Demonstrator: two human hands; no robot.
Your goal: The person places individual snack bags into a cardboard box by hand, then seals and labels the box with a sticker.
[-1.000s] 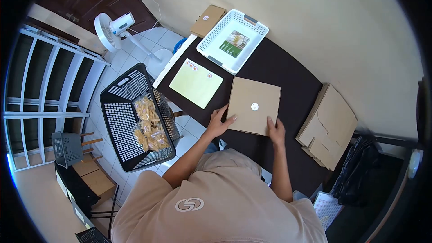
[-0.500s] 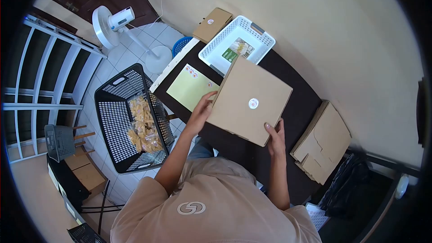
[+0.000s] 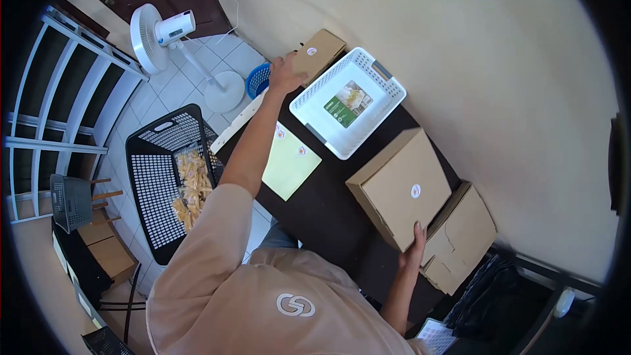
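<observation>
My right hand [image 3: 413, 250] grips the near corner of a closed cardboard box [image 3: 401, 187] with a round sticker on its top, the thumb lying over the lid. That box is tilted above the dark table, close to some flattened cardboard. My left arm stretches to the far end of the table. There my left hand [image 3: 286, 75] is at the side of a smaller cardboard box [image 3: 322, 54], fingers extended near its edge; whether they press on it is hard to make out. A white basket [image 3: 357, 143] with a printed label stands between the two boxes.
A pale green sheet of stickers [image 3: 292, 164] lies on the dark table [image 3: 315, 220]. Flattened cardboard [image 3: 463, 240] leans at the right. On the left stand a black crate [image 3: 154, 187] with bagged yellow snacks [image 3: 192, 181], a white fan [image 3: 172, 36] and a blue bin [image 3: 257, 81].
My left hand has let go of the large box and reached to the small box at the far end. My right hand has carried the large box rightward, toward the flattened cardboard.
</observation>
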